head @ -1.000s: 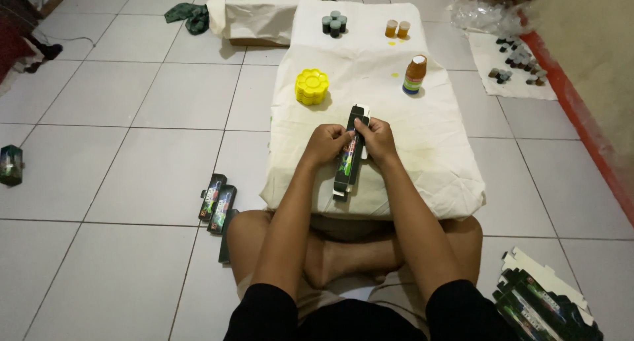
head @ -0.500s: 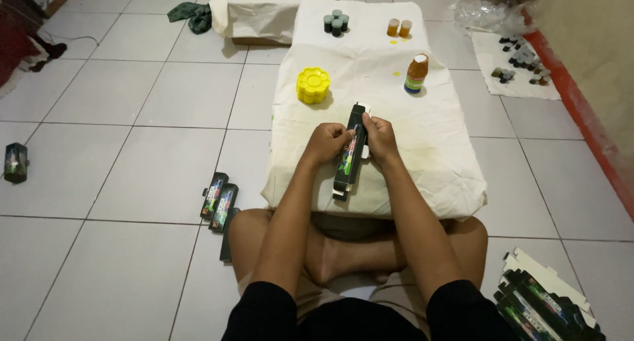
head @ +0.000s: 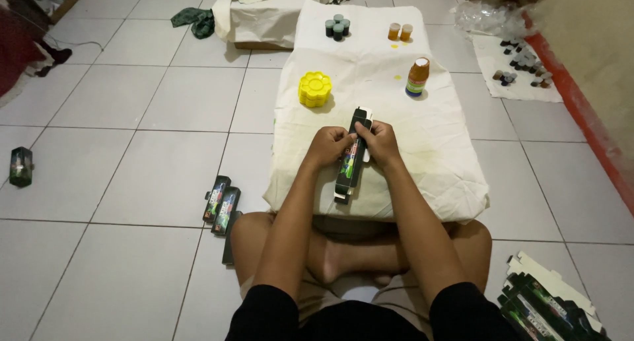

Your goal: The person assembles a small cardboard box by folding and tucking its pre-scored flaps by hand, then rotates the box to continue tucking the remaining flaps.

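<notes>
Dark cardboard box (head: pixel 351 161) being gripped mid-length between left hand (head: pixel 325 147) and right hand (head: pixel 379 143), both closed around it, over the cloth-covered table (head: pixel 436 149). Possibly crushing thin walls by squeezing, or tearing the open end flap.

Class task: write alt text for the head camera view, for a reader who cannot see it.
Seated cross-legged on a tiled floor, a person's left hand and right hand grip a long dark carton over a cloth-covered low table. A yellow flower-shaped container and small bottle stand beyond; finished cartons lie beside it.
</notes>
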